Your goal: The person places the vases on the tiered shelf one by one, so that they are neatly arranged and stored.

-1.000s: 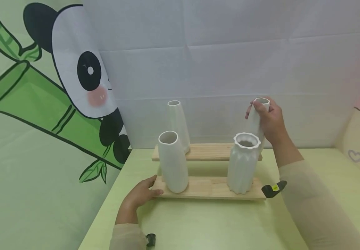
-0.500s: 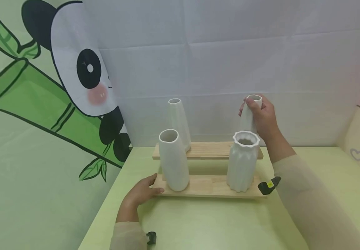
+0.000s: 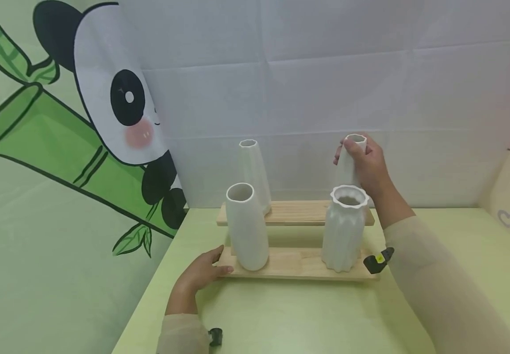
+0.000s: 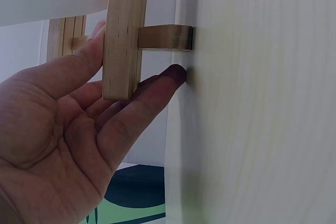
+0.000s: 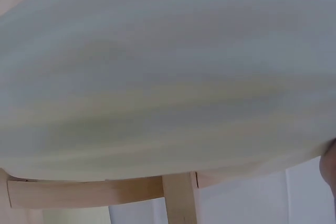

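My right hand (image 3: 372,167) grips a slim white vase (image 3: 346,169) near its rim, at the back right of a two-step wooden stand (image 3: 292,263). The base of that vase is hidden behind a fluted white vase (image 3: 344,236) on the lower step. At the stand's left end, my left hand (image 3: 199,273) holds the lower board. In the left wrist view, the left hand (image 4: 68,135) has its thumb on one face of the board (image 4: 123,40) and fingers on the other. A pale ribbed surface (image 5: 168,77) fills most of the right wrist view.
A smooth white vase (image 3: 247,231) stands on the lower step's left part. Behind it, a slim faceted vase (image 3: 255,172) stands on the upper step (image 3: 301,212). The pale table (image 3: 299,314) meets a grey cloth backdrop (image 3: 308,98); a panda print hangs at the left.
The slim vase in my right hand has moved left above the upper step's right end. My left hand keeps its hold on the lower board.
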Demonstrator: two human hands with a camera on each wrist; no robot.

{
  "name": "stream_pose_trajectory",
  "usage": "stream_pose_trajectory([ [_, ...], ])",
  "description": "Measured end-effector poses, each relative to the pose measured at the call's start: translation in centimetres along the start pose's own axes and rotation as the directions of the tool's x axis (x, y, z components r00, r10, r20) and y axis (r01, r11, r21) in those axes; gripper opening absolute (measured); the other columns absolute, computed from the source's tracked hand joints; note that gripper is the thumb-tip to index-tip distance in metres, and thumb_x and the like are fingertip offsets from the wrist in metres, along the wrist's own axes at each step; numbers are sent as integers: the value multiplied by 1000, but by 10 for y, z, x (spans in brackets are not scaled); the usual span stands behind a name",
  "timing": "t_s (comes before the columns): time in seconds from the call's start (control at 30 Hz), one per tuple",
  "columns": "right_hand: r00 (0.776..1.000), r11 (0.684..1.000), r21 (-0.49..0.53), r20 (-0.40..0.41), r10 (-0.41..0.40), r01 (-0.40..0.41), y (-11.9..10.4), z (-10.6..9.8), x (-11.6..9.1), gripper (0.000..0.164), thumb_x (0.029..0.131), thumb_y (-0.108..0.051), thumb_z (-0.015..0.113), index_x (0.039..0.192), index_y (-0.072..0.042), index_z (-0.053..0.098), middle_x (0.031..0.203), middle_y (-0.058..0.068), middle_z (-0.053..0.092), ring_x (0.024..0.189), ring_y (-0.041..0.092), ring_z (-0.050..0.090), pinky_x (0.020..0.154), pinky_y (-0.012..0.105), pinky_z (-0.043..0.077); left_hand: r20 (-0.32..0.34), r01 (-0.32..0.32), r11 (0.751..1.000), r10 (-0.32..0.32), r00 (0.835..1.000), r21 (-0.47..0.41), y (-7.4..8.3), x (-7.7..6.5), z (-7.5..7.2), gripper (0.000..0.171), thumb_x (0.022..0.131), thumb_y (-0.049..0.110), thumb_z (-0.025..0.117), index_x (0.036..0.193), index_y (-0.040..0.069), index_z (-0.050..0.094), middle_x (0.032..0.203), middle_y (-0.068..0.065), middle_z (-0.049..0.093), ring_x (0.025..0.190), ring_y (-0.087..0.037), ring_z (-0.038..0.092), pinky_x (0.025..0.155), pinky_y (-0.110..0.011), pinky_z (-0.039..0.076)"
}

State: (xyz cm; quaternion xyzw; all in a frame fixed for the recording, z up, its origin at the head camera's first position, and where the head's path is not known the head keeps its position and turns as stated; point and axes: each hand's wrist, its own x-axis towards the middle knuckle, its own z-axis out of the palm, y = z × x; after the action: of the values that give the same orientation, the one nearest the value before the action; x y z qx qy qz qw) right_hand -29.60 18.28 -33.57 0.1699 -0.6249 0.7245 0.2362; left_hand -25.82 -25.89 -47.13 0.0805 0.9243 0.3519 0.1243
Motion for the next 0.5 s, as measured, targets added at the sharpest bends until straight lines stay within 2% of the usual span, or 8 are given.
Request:
stream_pose_trajectory([
  [0.13,999,1000,23,32,-10,10,-1,-1,0,27,99,-25,58,106,1,57,80,8,67,71,20,67,57,27,57,-1,-8,1000,8,1000,-3,0,0,0,83,84,36,76,152,8,37,150,-17,46,141,-40,38,112,-60,32],
  [0.5,994,990,-121,-87,64,-74,-6,8,-4,25,95,-35,64,105,-12,60,79,4,68,71,16,68,61,25,57,1,-9,1000,9,1000,0,0,-1,0,82,84,35,76,151,9,38,149,-17,47,140,-40,39,112,-60,33],
])
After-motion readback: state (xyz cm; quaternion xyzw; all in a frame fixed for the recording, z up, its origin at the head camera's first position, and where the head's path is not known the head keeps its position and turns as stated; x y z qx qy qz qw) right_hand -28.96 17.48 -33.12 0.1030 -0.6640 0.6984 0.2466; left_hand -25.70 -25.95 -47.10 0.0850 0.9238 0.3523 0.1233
